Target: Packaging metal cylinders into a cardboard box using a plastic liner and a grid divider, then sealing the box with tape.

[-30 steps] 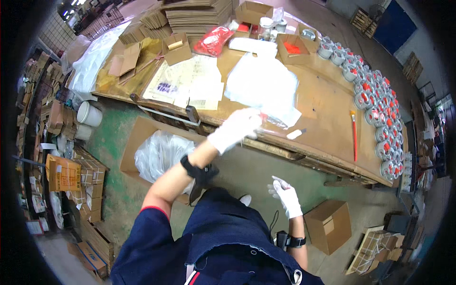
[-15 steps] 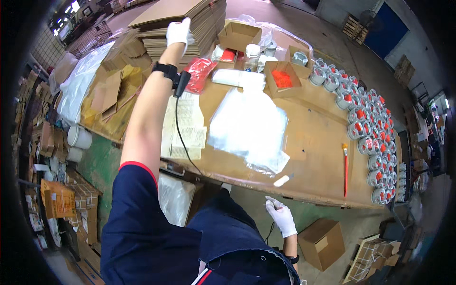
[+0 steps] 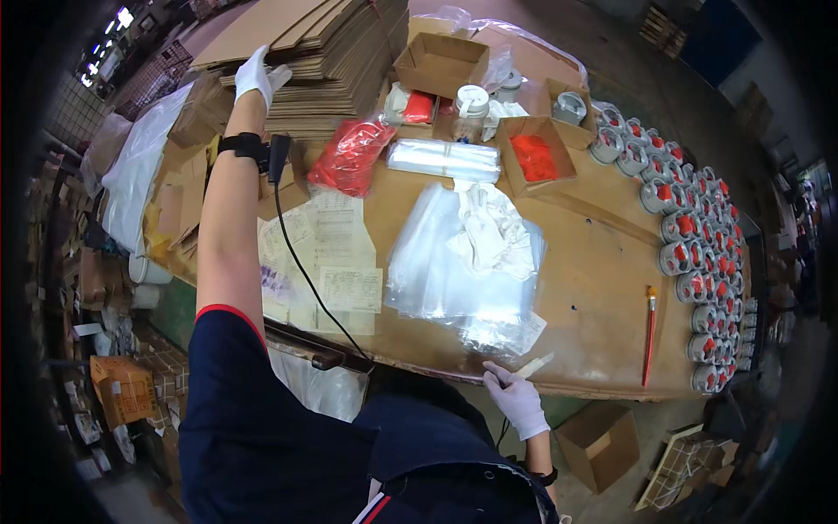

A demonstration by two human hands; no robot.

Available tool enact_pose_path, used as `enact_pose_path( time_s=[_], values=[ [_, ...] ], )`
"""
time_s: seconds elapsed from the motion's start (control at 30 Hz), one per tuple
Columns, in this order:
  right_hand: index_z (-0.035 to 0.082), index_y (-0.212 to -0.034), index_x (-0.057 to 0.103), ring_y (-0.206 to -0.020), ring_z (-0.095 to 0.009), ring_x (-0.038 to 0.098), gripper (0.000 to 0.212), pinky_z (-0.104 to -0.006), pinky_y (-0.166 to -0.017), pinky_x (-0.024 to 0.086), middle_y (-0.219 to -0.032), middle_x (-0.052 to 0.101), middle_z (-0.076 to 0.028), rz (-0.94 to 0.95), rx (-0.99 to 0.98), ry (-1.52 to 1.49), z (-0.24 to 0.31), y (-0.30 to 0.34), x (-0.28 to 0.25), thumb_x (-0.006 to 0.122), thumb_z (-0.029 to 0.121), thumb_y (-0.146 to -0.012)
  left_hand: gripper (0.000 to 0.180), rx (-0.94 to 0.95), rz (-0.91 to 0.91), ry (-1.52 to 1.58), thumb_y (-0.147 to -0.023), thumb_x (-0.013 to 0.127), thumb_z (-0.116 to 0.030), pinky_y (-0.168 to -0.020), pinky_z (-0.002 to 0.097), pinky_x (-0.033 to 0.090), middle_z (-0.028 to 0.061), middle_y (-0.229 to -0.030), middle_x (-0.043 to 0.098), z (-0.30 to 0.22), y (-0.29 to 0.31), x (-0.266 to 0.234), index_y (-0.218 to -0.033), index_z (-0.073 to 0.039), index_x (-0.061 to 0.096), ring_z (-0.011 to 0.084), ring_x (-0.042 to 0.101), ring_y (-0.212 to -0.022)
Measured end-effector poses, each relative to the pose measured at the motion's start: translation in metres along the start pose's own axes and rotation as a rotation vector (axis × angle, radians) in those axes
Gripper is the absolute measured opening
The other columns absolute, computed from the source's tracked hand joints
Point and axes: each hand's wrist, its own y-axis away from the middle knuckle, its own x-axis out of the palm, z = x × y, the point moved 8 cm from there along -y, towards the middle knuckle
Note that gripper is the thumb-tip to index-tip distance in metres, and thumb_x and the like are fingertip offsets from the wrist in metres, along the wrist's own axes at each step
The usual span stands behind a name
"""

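My left hand (image 3: 259,77), in a white glove, reaches to the far left and grips the edge of a flat cardboard sheet (image 3: 253,35) on top of a tall stack of cardboard (image 3: 336,92). Its thumb lies below that edge. My right hand (image 3: 517,406), gloved too, hovers by the table's front edge with fingers loosely apart. Close to its fingertips lies a small white-handled tool (image 3: 534,365); its kind is unclear. Clear plastic bags (image 3: 428,262) are spread mid-table, with crumpled white gloves (image 3: 491,231) on top.
Rows of metal cans with red pieces (image 3: 690,229) line the right side, beside a red-handled brush (image 3: 649,336). Behind the bags are a box of red pieces (image 3: 537,162), a red bag (image 3: 353,157) and a jar (image 3: 471,109). A black cable (image 3: 301,262) hangs from my left wrist.
My left hand has moved left and nearer, and the top cardboard sheet has slid left with it. My right hand has come up to the table edge beside the white-handled tool. The view has shifted.
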Motion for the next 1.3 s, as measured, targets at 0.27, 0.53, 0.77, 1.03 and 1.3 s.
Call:
enact_pose_path(
  time_s=[0.27, 0.53, 0.77, 1.03, 1.3],
  values=[
    [0.018, -0.12, 0.067, -0.088, -0.03, 0.069, 0.037, -0.0371, -0.08, 0.053, -0.092, 0.071, -0.014, -0.078, -0.249, 0.055, 0.022, 0.007, -0.004, 0.06, 0.038, -0.09, 0.02, 0.212, 0.271, 0.434, -0.095, 0.053, -0.006, -0.076, 0.0363, 0.059, 0.0243, -0.1, 0.056, -0.049, 0.062, 0.002, -0.104, 0.01, 0.045, 0.0325, 0.063, -0.089],
    [0.008, -0.13, 0.061, -0.079, -0.01, 0.065, 0.042, -0.0237, -0.07, 0.051, -0.091, 0.073, -0.01, -0.03, -0.323, -0.632, -0.006, 0.036, -0.018, 0.056, 0.036, -0.099, 0.014, -0.004, 0.855, 0.679, -0.089, 0.057, -0.007, -0.099, 0.0405, 0.053, 0.0214, -0.114, 0.062, -0.07, 0.323, -0.085, -0.09, 0.007, 0.06, 0.0363, 0.058, -0.11],
    [0.002, -0.144, 0.036, -0.085, -0.021, 0.067, 0.088, -0.0258, -0.074, 0.055, -0.12, 0.061, -0.02, 0.502, -0.55, -1.401, -0.005, 0.1, -0.06, 0.039, 0.072, -0.091, 0.029, -0.362, 0.458, 0.501, -0.08, 0.053, -0.005, -0.069, 0.0394, 0.06, 0.0107, -0.093, 0.066, -0.017, 0.528, -0.261, -0.108, 0.001, 0.059, 0.0261, 0.066, -0.087],
    [0.002, -0.126, 0.057, -0.096, -0.017, 0.065, 0.042, -0.0313, -0.085, 0.054, -0.112, 0.066, -0.008, 0.512, -0.127, -0.982, -0.066, 0.125, 0.077, 0.065, 0.026, -0.093, 0.015, -0.53, -0.007, 0.353, -0.085, 0.057, -0.011, -0.054, 0.0316, 0.058, 0.0068, -0.088, 0.066, 0.018, 0.669, -0.508, -0.098, -0.006, 0.059, 0.0217, 0.067, -0.067],
    [0.007, -0.117, 0.06, -0.091, -0.016, 0.065, 0.031, -0.0302, -0.075, 0.052, -0.105, 0.067, -0.005, 0.876, 0.025, -0.957, 0.003, 0.196, 0.273, 0.065, 0.027, -0.093, 0.029, -0.119, -0.546, -0.208, -0.09, 0.059, -0.011, -0.067, 0.0279, 0.056, 0.0147, -0.11, 0.06, -0.041, 0.685, -0.69, -0.118, -0.005, 0.055, 0.0188, 0.066, -0.079]
  ],
)
